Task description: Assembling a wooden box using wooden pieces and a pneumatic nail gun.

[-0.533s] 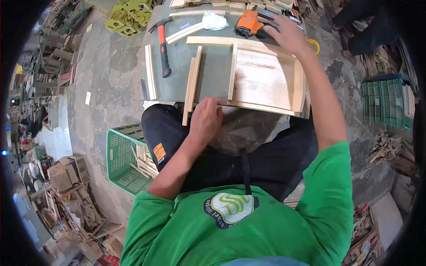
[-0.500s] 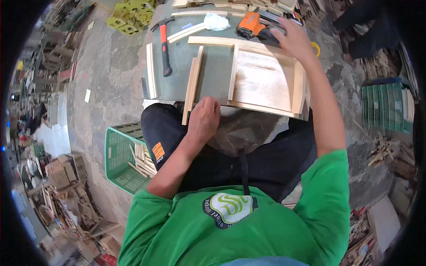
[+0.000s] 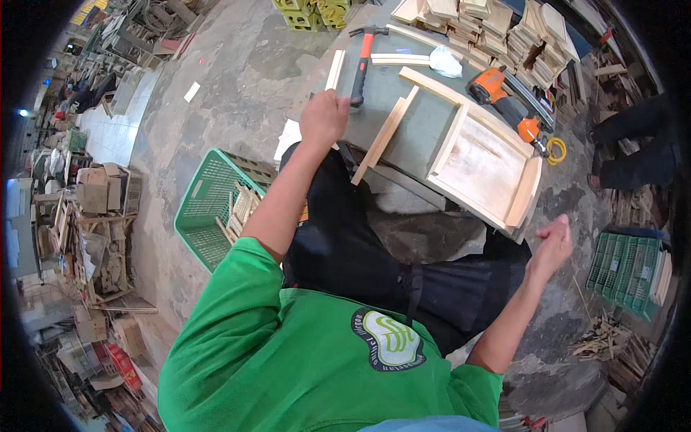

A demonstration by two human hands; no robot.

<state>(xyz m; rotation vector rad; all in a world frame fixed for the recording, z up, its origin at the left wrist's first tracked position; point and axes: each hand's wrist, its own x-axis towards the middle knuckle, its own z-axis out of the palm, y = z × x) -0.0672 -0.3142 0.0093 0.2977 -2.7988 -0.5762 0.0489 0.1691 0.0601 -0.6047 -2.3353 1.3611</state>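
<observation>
My left hand [image 3: 324, 121] is closed at the near end of a pale wooden strip [image 3: 335, 70] on the bench's left side; the fingertips are partly hidden. Beside it lies a claw hammer [image 3: 363, 65] with a red and black handle. My right hand [image 3: 553, 248] hangs in the air off the bench's right corner, fingers loosely apart, holding nothing. Between my hands sits a wooden frame [image 3: 446, 144] with a pale panel [image 3: 484, 155] in its right part. Two joined strips [image 3: 385, 137] lean over the near edge. An orange nail gun [image 3: 497, 93] rests behind the frame.
Stacked wood pieces [image 3: 497, 25] line the far side of the bench [image 3: 410, 140], near a crumpled white bag [image 3: 445, 63]. A yellow hose [image 3: 556, 151] meets the nail gun. A green crate [image 3: 209, 194] of sticks stands at left, another crate [image 3: 622, 270] at right. Someone's legs [image 3: 637, 155] show at far right.
My right hand has left the nail gun area and come back near the bench's right corner. My left hand has moved from the joined strips to the left-hand strip. The view has turned left.
</observation>
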